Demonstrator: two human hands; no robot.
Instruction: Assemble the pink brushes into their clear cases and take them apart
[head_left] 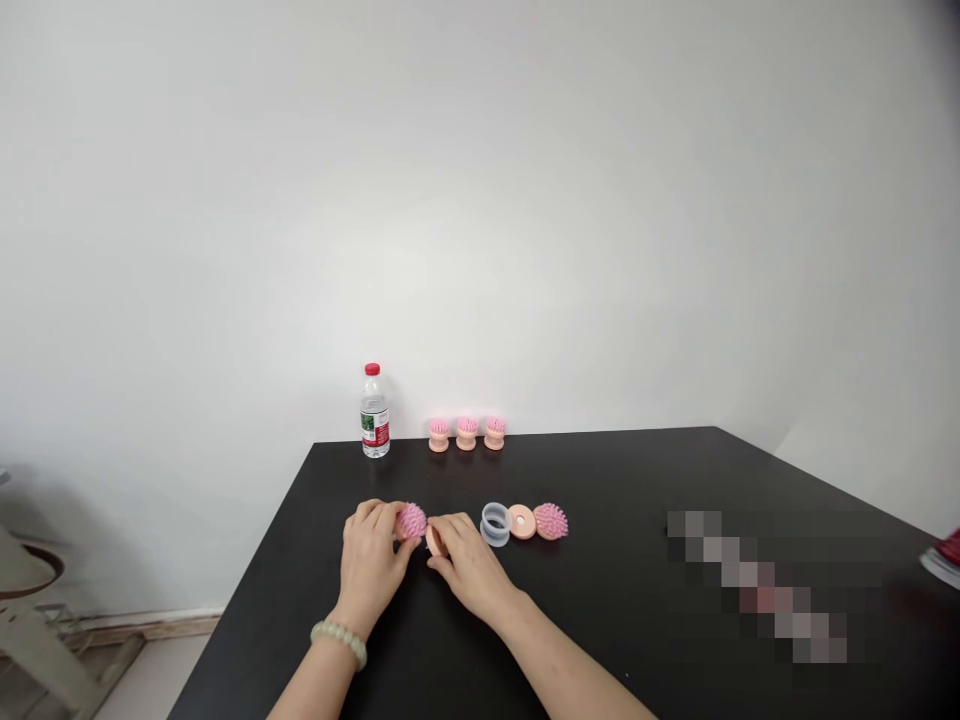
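My left hand (373, 555) is closed on a round pink bristle brush head (412, 521), its bristles turned toward me and upward. Close beside it, my right hand (471, 563) grips a peach-coloured disc (435, 541) by its edge between thumb and fingers. The two pieces are very near each other; whether they touch I cannot tell. Just right of my right hand lie a translucent ring (496, 537), a peach disc with a centre hole (523, 521) and another pink brush head (552, 521), in a row on the black table (420, 660).
Three small pink-bristled brushes with peach bases, the middle one (466, 433) among them, stand along the wall at the table's back edge. Left of them is a water bottle (376, 420) with a red cap. A pixelated patch covers part of the table at right.
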